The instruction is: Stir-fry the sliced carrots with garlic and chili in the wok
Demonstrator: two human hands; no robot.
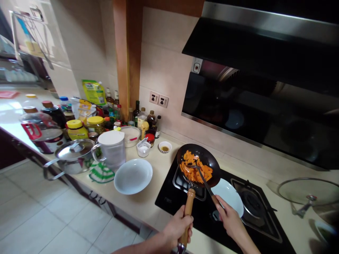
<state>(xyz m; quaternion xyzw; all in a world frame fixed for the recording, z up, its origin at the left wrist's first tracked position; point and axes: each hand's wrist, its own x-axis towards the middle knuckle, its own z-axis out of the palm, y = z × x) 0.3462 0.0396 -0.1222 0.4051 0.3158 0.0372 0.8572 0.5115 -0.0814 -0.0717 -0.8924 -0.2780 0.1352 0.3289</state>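
Note:
My left hand (180, 225) is wrapped round the wooden handle of a dark wok (215, 165). The wok sits over the left burner, tilted in my view. In my right hand (230, 216) is a spatula (206, 183) with a wooden grip and a dark metal shaft. Its head rests among orange sliced pieces (194, 174), which look like carrot, and is partly hidden by them. Just right of the wok, a pale plate (230, 195) lies on the black stove, partly covered by the wok and my right hand.
A white bowl (133, 176) stands left of the stove (169, 197), near a water pitcher (112, 150) and a steel pot (76, 155). Bottles and jars line the wall behind. A small striped dish (165, 147) sits behind the wok. At right is a glass lid (304, 190); a range hood (254, 35) overhangs.

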